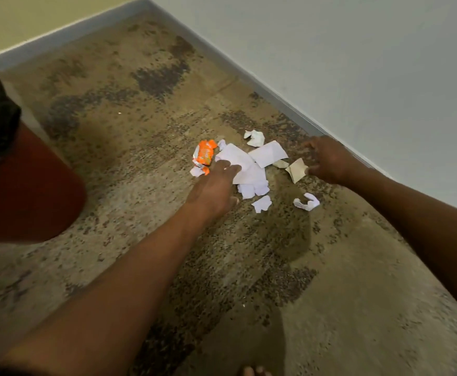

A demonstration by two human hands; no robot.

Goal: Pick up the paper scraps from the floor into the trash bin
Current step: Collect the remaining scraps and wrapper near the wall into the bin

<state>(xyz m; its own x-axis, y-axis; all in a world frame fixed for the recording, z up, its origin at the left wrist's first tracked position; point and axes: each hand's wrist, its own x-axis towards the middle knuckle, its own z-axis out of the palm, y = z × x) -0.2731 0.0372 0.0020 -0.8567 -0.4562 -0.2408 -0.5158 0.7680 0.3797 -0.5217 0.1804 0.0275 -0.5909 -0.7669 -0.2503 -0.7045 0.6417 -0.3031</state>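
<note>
Reaching with both hands into the scrap pile. Left hand (216, 183) lies flat, fingers straight, fingertips pressing on the big white sheet (242, 164); it holds nothing, probably pinning or raking the pile together. Right hand (327, 160) has loosely curled fingers, its thumb side touching the tan folded scrap (297, 169); can't tell if it's pinched yet.

Just left of the left hand's fingertips: orange wrapper (205, 156), crumpled, glossy, printed. Under and just below them: small torn white bits (253, 189), ragged edges, thin and flat, so they'll need scraping off the floor rather than a clean pinch. Between the hands: second white sheet (268, 153), flat, overlapping the first. Below the right hand: crumpled white wad (307, 202), bulky, easy grab. Above the gap between the hands: another crumpled wad (255, 137).

Floor (129, 147) is rough, mottled brown. Trash bin (24, 185), red with a black liner at the rim, sits well left of the left hand. No scrap is lifted yet.
</note>
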